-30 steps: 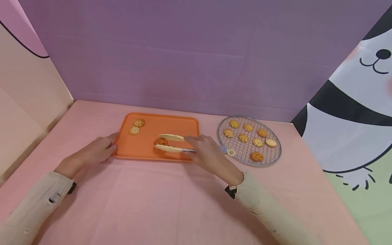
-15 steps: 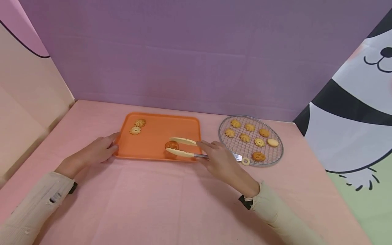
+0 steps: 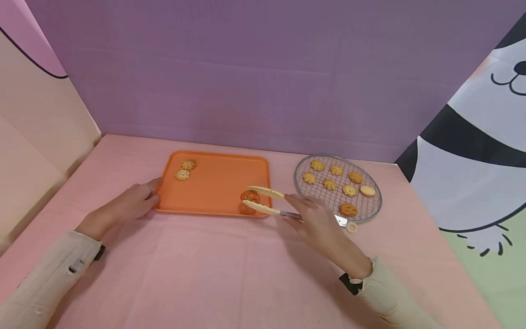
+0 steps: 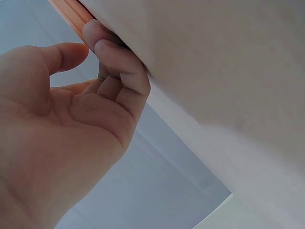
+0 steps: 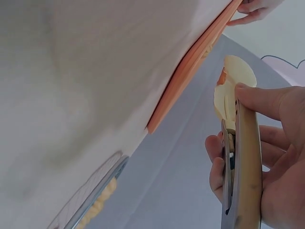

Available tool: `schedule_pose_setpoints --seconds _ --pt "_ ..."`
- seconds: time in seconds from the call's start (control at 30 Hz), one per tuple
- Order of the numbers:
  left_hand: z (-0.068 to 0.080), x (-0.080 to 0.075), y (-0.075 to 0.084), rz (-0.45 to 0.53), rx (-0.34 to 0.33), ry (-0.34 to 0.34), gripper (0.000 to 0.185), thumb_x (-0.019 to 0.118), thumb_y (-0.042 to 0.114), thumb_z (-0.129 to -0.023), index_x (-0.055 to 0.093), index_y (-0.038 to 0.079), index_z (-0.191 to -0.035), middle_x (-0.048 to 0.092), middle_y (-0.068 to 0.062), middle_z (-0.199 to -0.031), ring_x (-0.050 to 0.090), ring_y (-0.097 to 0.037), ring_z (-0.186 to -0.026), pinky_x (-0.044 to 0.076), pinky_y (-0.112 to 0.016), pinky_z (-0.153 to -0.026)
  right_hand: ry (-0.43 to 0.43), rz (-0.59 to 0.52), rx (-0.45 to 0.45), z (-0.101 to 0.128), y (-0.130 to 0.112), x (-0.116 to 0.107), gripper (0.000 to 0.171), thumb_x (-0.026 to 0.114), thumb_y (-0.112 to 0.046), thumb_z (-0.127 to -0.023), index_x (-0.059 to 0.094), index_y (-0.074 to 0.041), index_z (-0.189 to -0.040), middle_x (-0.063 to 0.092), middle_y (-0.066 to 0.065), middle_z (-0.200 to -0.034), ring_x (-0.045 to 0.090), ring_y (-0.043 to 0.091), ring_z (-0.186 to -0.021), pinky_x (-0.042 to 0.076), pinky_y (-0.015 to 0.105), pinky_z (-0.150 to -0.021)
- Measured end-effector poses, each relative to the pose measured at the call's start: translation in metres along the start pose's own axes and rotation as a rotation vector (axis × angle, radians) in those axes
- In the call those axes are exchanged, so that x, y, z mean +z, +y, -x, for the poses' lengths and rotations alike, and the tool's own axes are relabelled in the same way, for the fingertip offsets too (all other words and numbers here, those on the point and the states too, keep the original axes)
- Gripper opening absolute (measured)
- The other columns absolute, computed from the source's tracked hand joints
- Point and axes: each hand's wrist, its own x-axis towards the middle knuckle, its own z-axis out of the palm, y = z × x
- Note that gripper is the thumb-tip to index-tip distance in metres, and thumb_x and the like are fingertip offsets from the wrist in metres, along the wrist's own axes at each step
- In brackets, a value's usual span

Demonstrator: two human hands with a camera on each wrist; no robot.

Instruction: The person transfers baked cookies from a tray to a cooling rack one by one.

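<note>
In the head view, my right hand (image 3: 318, 224) grips a pair of tongs (image 3: 266, 209) with cream-coloured tips and metal arms. Between those tips sits a brown pretzel-shaped cookie (image 3: 250, 197), over the right end of the orange tray (image 3: 213, 183). The right wrist view shows the tongs' tips (image 5: 238, 74) raised above the tray's level, the cookie's edge (image 5: 222, 76) peeking out. At the tray's left edge, my left hand (image 3: 131, 203) touches the rim with loosely bent fingers. Its thumb (image 4: 76, 53) stands apart from its fingertips in the left wrist view.
Two pale flower-shaped cookies (image 3: 185, 170) lie at the tray's back left. Right of the tray, a round wire rack (image 3: 297, 176) bears several cookies, among them another pretzel-shaped one (image 3: 348, 209). A purple backdrop (image 3: 263, 73) rises behind the pink tabletop (image 3: 197, 269).
The right hand, the tongs and the brown cookie between their tips have moved right, from the tray's middle to its right end. The left hand stays at the tray's left edge.
</note>
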Motion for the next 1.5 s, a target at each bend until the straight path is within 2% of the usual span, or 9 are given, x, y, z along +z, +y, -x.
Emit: schedule_pose_setpoints --seconds 0.23,0.37,0.63,0.77,1.0,1.13,1.37,1.5 --pt "-0.001 0.001 0.001 -0.020 -0.007 -0.003 0.062 0.046 0.012 -0.102 0.018 -0.010 -0.154 0.053 -0.002 -0.063 0.050 -0.014 -0.051 0.043 -0.028 -0.051 0.016 0.013 0.053 0.012 0.014 -0.010 0.050 0.084 -0.019 -0.081 0.067 -0.003 -0.125 0.073 0.013 -0.109 0.069 0.028 -0.087 0.056 0.044 -0.075" --pt "-0.001 0.001 0.002 -0.030 -0.007 -0.002 0.062 0.045 0.012 -0.102 0.018 -0.010 -0.154 0.054 -0.002 -0.063 0.050 -0.015 -0.051 0.043 -0.028 -0.052 0.021 0.025 0.069 0.019 0.024 -0.015 0.050 0.083 -0.020 -0.082 0.066 -0.004 -0.126 0.073 0.012 -0.108 0.069 0.030 -0.088 0.055 0.045 -0.073" --pt "-0.001 0.002 0.000 -0.032 -0.002 0.011 0.062 0.046 0.013 -0.103 0.019 -0.011 -0.153 0.053 -0.002 -0.064 0.050 -0.014 -0.051 0.042 -0.028 -0.051 0.034 0.042 0.118 0.032 0.040 -0.024 0.052 0.082 -0.018 -0.081 0.066 -0.001 -0.127 0.070 0.016 -0.117 0.068 0.035 -0.098 0.053 0.052 -0.084" --pt "0.000 0.002 0.001 -0.032 0.004 0.020 0.061 0.046 0.012 -0.103 0.020 -0.011 -0.153 0.053 -0.002 -0.064 0.050 -0.013 -0.052 0.042 -0.028 -0.052 0.022 0.030 0.161 0.038 0.046 -0.029 0.050 0.081 -0.016 -0.083 0.065 -0.001 -0.128 0.071 0.018 -0.113 0.068 0.036 -0.098 0.053 0.052 -0.082" --pt "0.001 0.001 0.001 -0.017 -0.007 0.010 0.061 0.046 0.013 -0.103 0.019 -0.011 -0.153 0.054 -0.002 -0.065 0.049 -0.014 -0.053 0.041 -0.028 -0.052 0.041 0.065 0.192 0.050 0.060 -0.039 0.050 0.083 -0.014 -0.080 0.065 0.000 -0.125 0.072 0.014 -0.090 0.068 0.033 -0.085 0.053 0.050 -0.072" --pt "0.000 0.000 0.001 -0.017 -0.016 0.006 0.062 0.046 0.013 -0.103 0.018 -0.010 -0.154 0.053 -0.002 -0.064 0.049 -0.015 -0.052 0.042 -0.028 -0.051 0.022 0.079 0.228 0.057 0.070 -0.043 0.050 0.082 -0.015 -0.081 0.065 0.000 -0.125 0.073 0.019 -0.098 0.068 0.038 -0.091 0.052 0.055 -0.075" --pt "0.000 0.000 0.002 -0.015 -0.016 0.006 0.062 0.046 0.014 -0.103 0.019 -0.010 -0.154 0.054 -0.003 -0.065 0.049 -0.015 -0.052 0.042 -0.028 -0.051 0.023 0.101 0.263 0.069 0.085 -0.049 0.049 0.083 -0.014 -0.080 0.065 0.003 -0.122 0.072 0.021 -0.096 0.064 0.028 -0.072 0.051 0.047 -0.063" --pt "0.000 0.000 0.002 -0.013 -0.031 0.004 0.062 0.046 0.014 -0.103 0.019 -0.009 -0.154 0.053 -0.003 -0.065 0.050 -0.015 -0.052 0.043 -0.028 -0.050 -0.018 0.084 0.305 0.074 0.091 -0.050 0.050 0.082 -0.014 -0.081 0.064 0.003 -0.125 0.071 0.024 -0.103 0.068 0.033 -0.079 0.054 0.051 -0.068"
